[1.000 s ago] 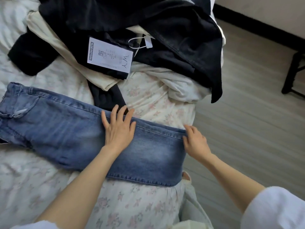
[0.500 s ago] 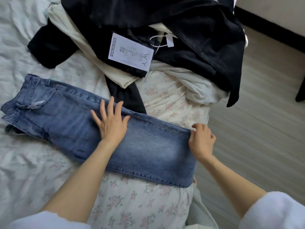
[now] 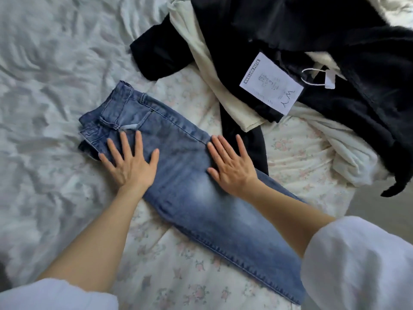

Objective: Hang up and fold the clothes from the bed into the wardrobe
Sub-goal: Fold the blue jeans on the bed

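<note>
**Both palms flat on the jeans, smoothing them for the fold**

At nine o'clock we see only the rumpled pale bed cover (image 3: 44,108), which gives the work a soft, wide surface. Just right of it lie the jeans (image 3: 190,186), laid lengthwise in a narrow strip that runs from the waistband at about ten o'clock down to the leg end at five o'clock. We judge they are laid out long and flat like this so that the next fold can cross them cleanly.

Our left hand (image 3: 131,166) rests near the waistband, fingers straight and spread, gripping nothing. We think it pins the thicker pocket end so the denim cannot creep on the cover. Our right hand (image 3: 232,168), toward three o'clock of the left and apart from it, lies the same way over the thigh part, fingers fanned and flat, pressing rather than pinching. Two spread palms suit pushing creases out of the denim.

Further right, from twelve to three o'clock, sits the heap of dark clothes (image 3: 335,41) with a cream garment (image 3: 212,74) under it. A white paper tag (image 3: 271,83) lies face up on the dark cloth, a small string tag (image 3: 329,80) beside it. The heap waits near the jeans, touching only by a dark strip at their far edge. The wardrobe is not in view.
</note>
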Demonstrator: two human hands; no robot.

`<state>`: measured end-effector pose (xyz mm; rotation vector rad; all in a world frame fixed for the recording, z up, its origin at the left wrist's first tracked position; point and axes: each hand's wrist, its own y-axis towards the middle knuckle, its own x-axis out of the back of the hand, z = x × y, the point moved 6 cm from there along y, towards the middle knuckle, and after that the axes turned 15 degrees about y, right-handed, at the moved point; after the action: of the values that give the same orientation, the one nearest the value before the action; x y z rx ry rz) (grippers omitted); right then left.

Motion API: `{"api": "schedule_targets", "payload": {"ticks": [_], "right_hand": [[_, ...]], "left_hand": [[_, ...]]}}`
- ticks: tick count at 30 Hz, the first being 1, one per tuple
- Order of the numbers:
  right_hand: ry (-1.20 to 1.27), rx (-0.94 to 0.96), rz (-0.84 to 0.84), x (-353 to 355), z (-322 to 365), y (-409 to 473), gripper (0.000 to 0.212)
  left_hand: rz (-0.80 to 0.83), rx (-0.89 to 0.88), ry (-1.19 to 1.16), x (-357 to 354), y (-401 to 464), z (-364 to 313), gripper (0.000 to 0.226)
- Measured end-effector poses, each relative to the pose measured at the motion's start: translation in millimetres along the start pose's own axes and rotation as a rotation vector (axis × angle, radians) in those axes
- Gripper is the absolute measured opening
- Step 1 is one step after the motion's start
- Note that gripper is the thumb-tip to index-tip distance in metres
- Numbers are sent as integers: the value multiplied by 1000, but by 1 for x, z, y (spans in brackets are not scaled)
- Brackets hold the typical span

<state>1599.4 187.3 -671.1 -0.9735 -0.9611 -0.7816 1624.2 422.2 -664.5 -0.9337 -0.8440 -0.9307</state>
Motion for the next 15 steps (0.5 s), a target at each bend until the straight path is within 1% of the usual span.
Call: {"api": "schedule_targets", "payload": {"ticks": [3, 5, 7, 9, 11, 12, 14, 15], "right_hand": [[27, 27, -37, 9, 21, 39, 64], [44, 89, -50, 12, 40, 64, 63], [52, 166, -80, 15, 57, 82, 63], [46, 238, -111, 21, 70, 104, 62], [48, 287, -90, 23, 81, 137, 62], [56, 278, -66, 22, 80, 146, 63], [33, 280, -9, 18, 86, 177, 65], [10, 275, 17, 14, 87, 189, 65]], "left_hand": [[-4, 131, -149, -9, 12, 24, 76], [-35, 207, -267, -16, 16, 35, 83], [-41, 282, -341, -23, 19, 45, 90], [5, 334, -352, -27, 34, 61, 103], [51, 313, -313, -28, 60, 81, 120], [87, 255, -272, -25, 70, 85, 128], [199, 179, -227, -22, 98, 96, 139], [259, 149, -249, -21, 109, 98, 142]]}}
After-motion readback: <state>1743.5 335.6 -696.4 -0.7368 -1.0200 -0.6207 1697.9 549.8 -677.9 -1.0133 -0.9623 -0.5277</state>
